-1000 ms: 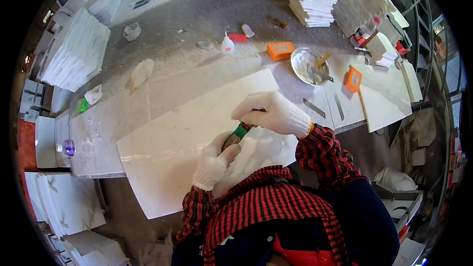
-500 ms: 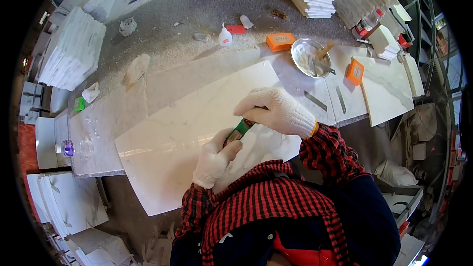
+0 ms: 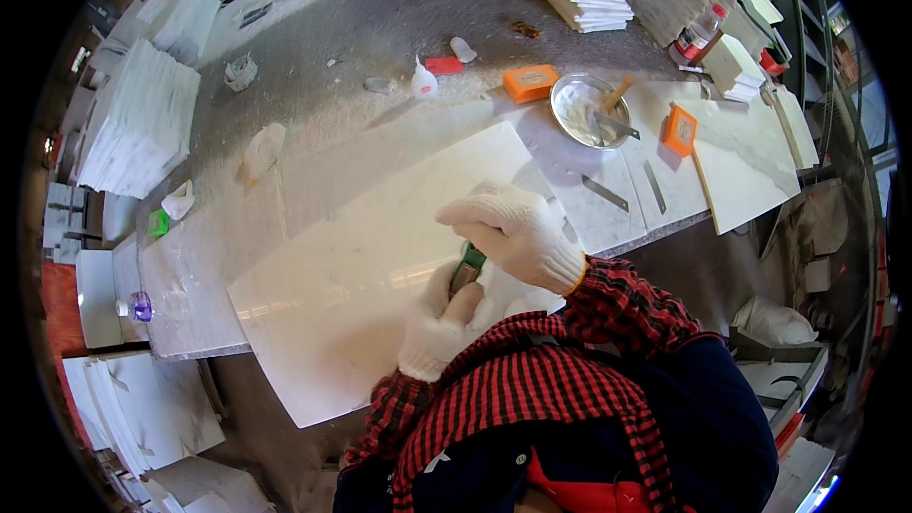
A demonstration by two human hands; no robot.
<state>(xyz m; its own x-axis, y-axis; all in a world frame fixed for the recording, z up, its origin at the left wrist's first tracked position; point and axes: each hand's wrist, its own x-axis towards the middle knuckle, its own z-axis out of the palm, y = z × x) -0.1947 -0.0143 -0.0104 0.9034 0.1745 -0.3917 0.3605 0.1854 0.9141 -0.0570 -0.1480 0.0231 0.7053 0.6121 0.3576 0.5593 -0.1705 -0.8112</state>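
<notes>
In white knit gloves, both my hands are above a large white marble-look slab. My left hand is wrapped round a small green object with a brownish, shiny face; glove and fingers hide part of it, so its kind is unclear. Just above its upper end, my right hand is closed with the fingers curled inward. Whatever its fingertips grip is hidden from view. Red-and-black checked sleeves reach to both wrists.
A metal bowl of pale paste holds scrapers, near orange boxes and loose flat blades. Behind stand a white squeeze bottle and a red piece. Tile stacks rise at left and back right. A purple-labelled bottle lies far left.
My left hand has shifted right and down with the green object, which now stands more upright. The right hand has moved slightly left and down. The whole view has turned a little.
</notes>
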